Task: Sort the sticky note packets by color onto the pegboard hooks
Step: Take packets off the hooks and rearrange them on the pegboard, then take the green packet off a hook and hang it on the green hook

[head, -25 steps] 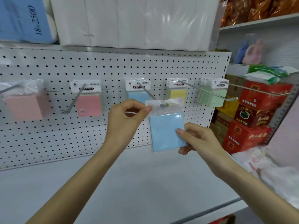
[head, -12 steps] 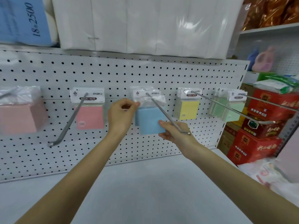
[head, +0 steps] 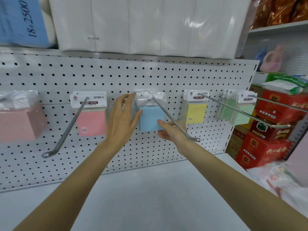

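Observation:
A blue sticky note packet (head: 150,118) hangs at the back of the middle hook (head: 173,119), against the white pegboard (head: 116,77). My right hand (head: 173,132) pinches its lower right corner, thumb on the front. My left hand (head: 122,119) is spread, fingers straight, just left of the packet, with a fingertip near its clear top flap. A pink packet (head: 90,115) hangs on the hook to the left, a yellow packet (head: 195,108) and green packets (head: 238,110) hang to the right. A larger pink packet (head: 18,117) shows at the far left.
Long metal hooks (head: 66,129) jut out toward me from the board. A grey shelf (head: 150,194) lies below. White wrapped packs (head: 141,24) sit on top of the pegboard. Red boxes (head: 266,135) are stacked at the right, with plastic-wrapped goods (head: 283,179) beside them.
The blue packet slid from the hook's tip back to the pegboard. My left hand has let go of its top flap and spread its fingers; my right hand still holds the corner.

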The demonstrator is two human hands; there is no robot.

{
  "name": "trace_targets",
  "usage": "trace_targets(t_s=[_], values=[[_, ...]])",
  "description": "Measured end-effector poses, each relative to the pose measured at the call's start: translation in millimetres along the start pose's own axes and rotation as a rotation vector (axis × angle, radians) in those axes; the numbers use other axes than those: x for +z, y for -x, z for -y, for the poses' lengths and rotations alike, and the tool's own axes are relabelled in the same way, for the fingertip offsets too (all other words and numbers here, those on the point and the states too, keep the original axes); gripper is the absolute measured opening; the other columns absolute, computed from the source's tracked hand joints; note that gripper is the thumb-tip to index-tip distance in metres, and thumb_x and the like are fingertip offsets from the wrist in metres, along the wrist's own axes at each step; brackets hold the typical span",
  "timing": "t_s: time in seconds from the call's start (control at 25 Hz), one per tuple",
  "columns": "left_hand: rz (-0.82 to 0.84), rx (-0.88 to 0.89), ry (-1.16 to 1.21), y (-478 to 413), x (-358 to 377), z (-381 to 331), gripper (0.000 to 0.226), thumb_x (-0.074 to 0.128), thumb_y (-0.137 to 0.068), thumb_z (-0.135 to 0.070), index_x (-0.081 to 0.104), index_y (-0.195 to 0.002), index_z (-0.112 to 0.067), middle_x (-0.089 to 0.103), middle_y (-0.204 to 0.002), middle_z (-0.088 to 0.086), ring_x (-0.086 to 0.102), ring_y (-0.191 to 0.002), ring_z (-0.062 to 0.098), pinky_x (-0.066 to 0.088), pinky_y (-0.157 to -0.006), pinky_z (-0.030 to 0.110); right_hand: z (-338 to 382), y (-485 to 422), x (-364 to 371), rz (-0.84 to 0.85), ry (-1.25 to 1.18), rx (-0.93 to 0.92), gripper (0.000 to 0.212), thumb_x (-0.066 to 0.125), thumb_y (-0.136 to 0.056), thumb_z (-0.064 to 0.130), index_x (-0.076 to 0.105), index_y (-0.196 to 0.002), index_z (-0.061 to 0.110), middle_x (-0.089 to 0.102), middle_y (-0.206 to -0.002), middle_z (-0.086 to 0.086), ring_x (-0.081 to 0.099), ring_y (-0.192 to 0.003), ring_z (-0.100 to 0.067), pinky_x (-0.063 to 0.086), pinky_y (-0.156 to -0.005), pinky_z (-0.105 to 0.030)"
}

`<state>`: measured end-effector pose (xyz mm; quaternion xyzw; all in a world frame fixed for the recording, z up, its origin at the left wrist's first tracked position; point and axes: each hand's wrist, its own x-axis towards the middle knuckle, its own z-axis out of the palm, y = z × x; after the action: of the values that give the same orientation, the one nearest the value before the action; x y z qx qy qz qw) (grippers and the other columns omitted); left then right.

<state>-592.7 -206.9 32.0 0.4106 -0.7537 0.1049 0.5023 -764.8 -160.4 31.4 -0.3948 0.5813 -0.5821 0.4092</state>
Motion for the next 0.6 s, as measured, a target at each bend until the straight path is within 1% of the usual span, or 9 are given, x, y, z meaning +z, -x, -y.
trace_targets(t_s=[0.08,0.12,0.16,0.24,0.28,0.36,0.4,0.48,0.6], values=[[0.099,-0.012,-0.004,7,-6,-5,0.055,0.038,-0.094,-0.045,0.031,-0.142,-0.018,0.041,-0.137,0.013,0.044,-0.122,0.026,0.044,-0.095,0.04,1,10,-6,0.005,0.038,0.015,0.035,0.073,-0.081,0.029,0.047,-0.07,0.01,0.062,-0.076,-0.02,0.064,-0.064,-0.026,0.06,-0.073,-0.034],[0.149,-0.009,-0.023,11,-11,-9,0.057,0.036,-0.093,-0.048,0.031,-0.143,-0.019,0.04,-0.138,0.012,0.043,-0.124,0.027,0.044,-0.096,0.042,2,18,-11,0.013,0.084,0.01,0.034,0.071,-0.082,0.032,0.046,-0.074,0.01,0.06,-0.081,-0.018,0.064,-0.067,-0.025,0.059,-0.076,-0.035],[0.193,-0.005,-0.038,14,-19,-14,0.059,0.035,-0.093,-0.049,0.03,-0.143,-0.018,0.039,-0.14,0.012,0.041,-0.126,0.028,0.043,-0.098,0.044,4,28,-17,0.024,0.162,-0.004,0.033,0.069,-0.084,0.036,0.048,-0.083,0.01,0.06,-0.088,-0.016,0.063,-0.071,-0.024,0.058,-0.08,-0.036],[0.267,-0.009,-0.061,23,-38,-28,0.059,0.038,-0.095,-0.048,0.029,-0.145,-0.019,0.035,-0.145,0.01,0.036,-0.132,0.027,0.039,-0.103,0.043,11,51,-32,0.062,0.468,-0.091,0.043,0.061,-0.087,0.043,0.051,-0.113,0.01,0.06,-0.107,-0.009,0.061,-0.088,-0.022,0.054,-0.082,-0.036],[0.308,-0.008,-0.079,29,-50,-34,0.058,0.038,-0.095,-0.046,0.027,-0.145,-0.02,0.032,-0.148,0.01,0.033,-0.135,0.026,0.036,-0.106,0.042,15,63,-39,0.089,0.661,-0.171,0.051,0.057,-0.089,0.046,0.047,-0.127,0.013,0.057,-0.12,-0.007,0.058,-0.1,-0.022,0.05,-0.083,-0.034],[0.389,0.009,-0.126,44,-75,-47,0.058,0.035,-0.096,-0.047,0.023,-0.147,-0.022,0.026,-0.153,0.009,0.027,-0.139,0.026,0.031,-0.109,0.041,21,90,-50,0.125,1.003,-0.348,0.061,0.049,-0.092,0.05,0.036,-0.142,0.017,0.042,-0.145,-0.007,0.046,-0.125,-0.026,0.042,-0.097,-0.035],[0.433,0.021,-0.154,54,-88,-52,0.059,0.033,-0.095,-0.05,0.022,-0.147,-0.024,0.023,-0.155,0.007,0.025,-0.14,0.025,0.029,-0.11,0.041,23,103,-54,0.142,1.142,-0.415,0.064,0.045,-0.093,0.052,0.031,-0.145,0.018,0.034,-0.151,-0.008,0.038,-0.132,-0.027,0.037,-0.104,-0.038],[0.525,0.051,-0.221,80,-120,-61,0.06,0.028,-0.094,-0.055,0.019,-0.148,-0.029,0.02,-0.156,0.004,0.023,-0.142,0.023,0.025,-0.112,0.04,24,134,-54,0.185,1.352,-0.494,0.067,0.039,-0.094,0.055,0.024,-0.149,0.018,0.024,-0.156,-0.008,0.029,-0.139,-0.029,0.03,-0.108,-0.042],[0.615,0.087,-0.33,122,-173,-65,0.063,0.024,-0.093,-0.058,0.018,-0.148,-0.029,0.02,-0.156,0.003,0.022,-0.142,0.021,0.021,-0.113,0.036,23,180,-40,0.253,1.42,-0.524,0.07,0.035,-0.094,0.058,0.022,-0.149,0.017,0.022,-0.157,-0.009,0.026,-0.141,-0.029,0.027,-0.109,-0.044]])
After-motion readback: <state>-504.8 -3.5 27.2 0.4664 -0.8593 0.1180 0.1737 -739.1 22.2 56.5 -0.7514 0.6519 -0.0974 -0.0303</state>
